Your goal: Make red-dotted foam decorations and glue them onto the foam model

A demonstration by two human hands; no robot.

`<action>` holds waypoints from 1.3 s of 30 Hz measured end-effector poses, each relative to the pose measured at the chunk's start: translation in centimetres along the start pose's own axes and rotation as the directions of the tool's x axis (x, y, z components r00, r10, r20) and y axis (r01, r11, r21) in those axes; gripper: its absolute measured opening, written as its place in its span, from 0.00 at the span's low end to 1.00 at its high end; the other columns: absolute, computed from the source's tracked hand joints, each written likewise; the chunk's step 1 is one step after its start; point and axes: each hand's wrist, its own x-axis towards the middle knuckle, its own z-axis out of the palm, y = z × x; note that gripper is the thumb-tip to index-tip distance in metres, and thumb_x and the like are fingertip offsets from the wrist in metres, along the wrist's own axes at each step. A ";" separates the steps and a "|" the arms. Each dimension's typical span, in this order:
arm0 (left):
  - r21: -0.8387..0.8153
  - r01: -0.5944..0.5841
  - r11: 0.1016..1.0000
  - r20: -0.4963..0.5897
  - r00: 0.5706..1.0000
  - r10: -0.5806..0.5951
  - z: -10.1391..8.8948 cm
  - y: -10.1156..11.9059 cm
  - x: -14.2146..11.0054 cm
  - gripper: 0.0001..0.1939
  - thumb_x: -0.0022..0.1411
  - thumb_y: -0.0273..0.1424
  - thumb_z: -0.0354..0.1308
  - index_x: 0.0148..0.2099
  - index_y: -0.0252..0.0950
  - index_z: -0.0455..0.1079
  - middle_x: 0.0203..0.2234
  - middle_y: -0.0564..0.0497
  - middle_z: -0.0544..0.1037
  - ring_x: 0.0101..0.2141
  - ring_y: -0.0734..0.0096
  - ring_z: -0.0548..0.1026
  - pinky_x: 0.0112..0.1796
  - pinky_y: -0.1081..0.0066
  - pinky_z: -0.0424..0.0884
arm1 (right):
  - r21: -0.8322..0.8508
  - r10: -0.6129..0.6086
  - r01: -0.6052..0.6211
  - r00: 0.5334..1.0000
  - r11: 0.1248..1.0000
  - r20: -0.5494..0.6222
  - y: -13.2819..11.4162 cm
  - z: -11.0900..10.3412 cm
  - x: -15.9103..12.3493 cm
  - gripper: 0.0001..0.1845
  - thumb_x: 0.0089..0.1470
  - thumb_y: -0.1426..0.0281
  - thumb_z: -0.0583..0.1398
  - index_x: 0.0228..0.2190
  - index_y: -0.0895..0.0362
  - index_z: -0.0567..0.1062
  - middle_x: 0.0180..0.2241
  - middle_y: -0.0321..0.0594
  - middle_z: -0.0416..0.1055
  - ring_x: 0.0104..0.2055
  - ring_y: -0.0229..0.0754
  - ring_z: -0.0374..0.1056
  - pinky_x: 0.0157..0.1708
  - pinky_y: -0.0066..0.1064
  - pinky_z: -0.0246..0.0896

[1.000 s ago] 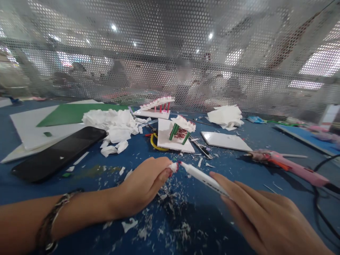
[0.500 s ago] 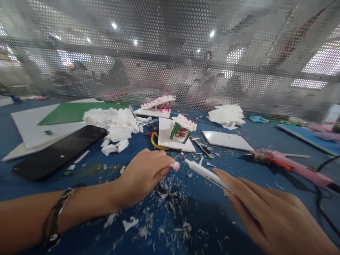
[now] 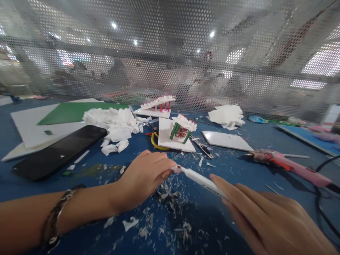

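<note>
Between the thumb and fingers of my left hand [image 3: 145,175] is pinched a small white scrap [image 3: 176,169], probably paper, with red on its end. My right hand [image 3: 262,212] grips a white marker [image 3: 203,182], whose red tip touches the end of that scrap. Behind my hands stands a small model [image 3: 183,129] on a white base, with green posts, a tilted white top edged in red and dark red patches beneath. Farther back is a second model [image 3: 159,106], a sloping white strip on red and pink posts.
At left lie a black phone [image 3: 61,150], crumpled white tissue [image 3: 114,122] and a green sheet [image 3: 77,112]. At right are a pink glue gun [image 3: 292,166] with its cord, a white board [image 3: 227,140] and white paper pieces [image 3: 227,117]. Shavings litter the blue table [image 3: 106,233]; perforated metal rises behind.
The marker has moved slightly left with my right hand, and its tip now meets the white scrap. My left hand has stayed nearly still.
</note>
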 end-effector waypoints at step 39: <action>-0.098 0.213 0.972 0.198 0.961 -0.191 -0.7 1.3 0.3 0.18 0.63 0.31 0.33 0.24 0.35 0.57 0.18 0.55 0.64 0.20 0.76 0.60 0.25 0.72 0.56 | -0.034 -0.041 0.041 0.999 0.999 -0.006 -0.4 -0.2 -0.2 0.16 0.56 0.76 0.43 0.41 0.62 0.65 0.15 0.31 0.66 0.12 0.31 0.60 0.12 0.27 0.49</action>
